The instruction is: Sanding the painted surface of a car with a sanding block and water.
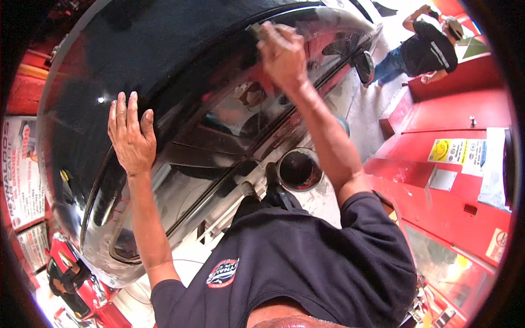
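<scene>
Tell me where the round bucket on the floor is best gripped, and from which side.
Judging by its pose, the bucket is best gripped by its rim, from above: it stands upright with its round mouth open toward the camera, and the rim shows bare. The car crowds its left, so the right side looks freer.

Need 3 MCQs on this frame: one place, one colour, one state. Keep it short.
1. Where does the left hand rest?
A. flat on the black car body
B. on the red cabinet
C. in the bucket

2. What colour is the person's shirt?
A. white
B. dark navy
C. yellow

3. How is the right hand set?
A. open, hanging free
B. closed on a small pad pressed to the car
C. inside a pocket

Answers: 1 A, palm and fingers lie spread on the dark panel. 2 B, the sleeves and chest are dark blue. 3 B, the fingers curl over a pad against the glossy surface.
</scene>
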Tool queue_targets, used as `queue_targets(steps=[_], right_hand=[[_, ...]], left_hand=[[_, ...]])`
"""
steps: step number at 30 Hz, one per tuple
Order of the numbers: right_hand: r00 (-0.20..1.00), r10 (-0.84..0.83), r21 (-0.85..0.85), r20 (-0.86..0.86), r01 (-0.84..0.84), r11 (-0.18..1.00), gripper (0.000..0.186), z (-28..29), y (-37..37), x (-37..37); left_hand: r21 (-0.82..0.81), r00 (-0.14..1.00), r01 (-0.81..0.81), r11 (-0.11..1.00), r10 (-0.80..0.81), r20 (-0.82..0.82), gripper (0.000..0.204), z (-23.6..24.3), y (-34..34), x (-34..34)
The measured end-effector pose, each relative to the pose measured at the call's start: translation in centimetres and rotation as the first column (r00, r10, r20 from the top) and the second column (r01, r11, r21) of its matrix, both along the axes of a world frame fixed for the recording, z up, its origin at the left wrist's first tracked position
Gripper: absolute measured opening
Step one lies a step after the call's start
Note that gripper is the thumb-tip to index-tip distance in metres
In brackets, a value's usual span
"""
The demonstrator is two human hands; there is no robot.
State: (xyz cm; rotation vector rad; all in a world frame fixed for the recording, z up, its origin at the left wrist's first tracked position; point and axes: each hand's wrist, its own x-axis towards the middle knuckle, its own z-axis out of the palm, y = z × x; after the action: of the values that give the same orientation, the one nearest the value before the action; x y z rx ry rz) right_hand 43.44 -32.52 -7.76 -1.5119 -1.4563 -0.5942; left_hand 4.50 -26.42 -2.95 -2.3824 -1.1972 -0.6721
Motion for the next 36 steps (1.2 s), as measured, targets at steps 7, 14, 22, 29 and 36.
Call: queue_targets(steps=[7,14,22,29,36], right_hand=[[0.981,-0.162,-0.090,0.110,0.172,0.981,0.038,0.2,0.8,-10.9],[0.993,-0.030,-0.063,0.110,0.037,0.997,0.040,0.6,0.5,-6.0],[0.912,-0.199,-0.002,0.358,0.214,0.977,0.038,-0.4,1.1,-10.0],[0.972,-0.022,-0.080,0.232,0.042,0.996,0.033,1.0,1.5,-4.5],[0.906,-0.321,-0.218,0.274,0.384,0.897,0.029,-0.1,3.5,-4.2]], left_hand=[[0.016,0.999,-0.006,1.000,0.007,-0.032,0.057,-0.3,0.5,0.0],[0.030,0.999,0.041,0.999,-0.042,0.025,0.052,-0.3,0.5,-0.7],[0.009,1.000,0.018,1.000,-0.017,-0.017,0.053,-0.5,0.6,0.0],[0.013,0.999,0.042,0.999,-0.041,-0.016,0.054,-0.2,0.0,-1.0],[0.011,0.998,0.057,0.998,-0.056,-0.028,0.051,-0.2,0.6,0.4]])
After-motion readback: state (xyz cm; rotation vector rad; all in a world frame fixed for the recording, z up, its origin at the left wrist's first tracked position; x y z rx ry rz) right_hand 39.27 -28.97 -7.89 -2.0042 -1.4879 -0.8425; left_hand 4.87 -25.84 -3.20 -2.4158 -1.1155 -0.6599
